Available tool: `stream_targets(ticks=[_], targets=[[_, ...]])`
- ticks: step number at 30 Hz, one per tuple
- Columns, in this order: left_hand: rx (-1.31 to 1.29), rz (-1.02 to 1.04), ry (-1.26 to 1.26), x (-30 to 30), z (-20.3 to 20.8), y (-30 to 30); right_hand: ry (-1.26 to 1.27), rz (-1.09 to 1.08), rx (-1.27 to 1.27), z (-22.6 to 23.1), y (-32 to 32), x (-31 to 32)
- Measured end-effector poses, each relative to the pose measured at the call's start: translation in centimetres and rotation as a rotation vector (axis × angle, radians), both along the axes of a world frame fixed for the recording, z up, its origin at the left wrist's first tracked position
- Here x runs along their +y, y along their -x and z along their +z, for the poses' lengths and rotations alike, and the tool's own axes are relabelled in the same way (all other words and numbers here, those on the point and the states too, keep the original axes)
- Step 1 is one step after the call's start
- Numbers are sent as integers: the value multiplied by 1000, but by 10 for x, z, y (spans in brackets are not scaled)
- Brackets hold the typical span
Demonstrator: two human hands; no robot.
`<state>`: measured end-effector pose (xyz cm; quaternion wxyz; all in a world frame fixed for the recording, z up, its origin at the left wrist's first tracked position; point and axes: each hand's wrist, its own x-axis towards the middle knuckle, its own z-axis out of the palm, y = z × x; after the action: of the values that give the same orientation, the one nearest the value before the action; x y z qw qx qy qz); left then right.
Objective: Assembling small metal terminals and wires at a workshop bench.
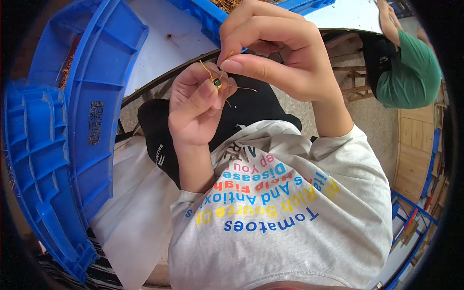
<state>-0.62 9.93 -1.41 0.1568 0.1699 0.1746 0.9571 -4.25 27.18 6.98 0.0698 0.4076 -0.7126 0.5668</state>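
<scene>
Between the thumb and fingers of my left hand (191, 111) is a small wire coil (217, 83) with a dark green core and gold-coloured windings. Thin yellow wire ends stick up from it, and a finer lead runs out to the right. Just above and to the right, my right hand (295, 60) pinches one of the yellow wires (222, 73) between thumb and forefinger. Both hands are close together over my lap. The fingers of my right hand partly hide the wire's end.
Large blue plastic crates (99, 96) stand at the left. Ahead is a white table (159, 21) with a small wire piece (169, 36) and another blue crate (208, 17) holding wire parts. A person in a green shirt (411, 72) sits at the upper right, near a wooden stool (355, 82).
</scene>
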Motion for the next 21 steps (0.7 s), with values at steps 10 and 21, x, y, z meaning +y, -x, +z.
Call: stream_targets(ticks=[10,21], targets=[[87,-119,-130,2,-9,6,31,-17,31,1,1,-3],[-134,-179,-241,1,-1,-3,182,-61,-209,-13,-17,-12]])
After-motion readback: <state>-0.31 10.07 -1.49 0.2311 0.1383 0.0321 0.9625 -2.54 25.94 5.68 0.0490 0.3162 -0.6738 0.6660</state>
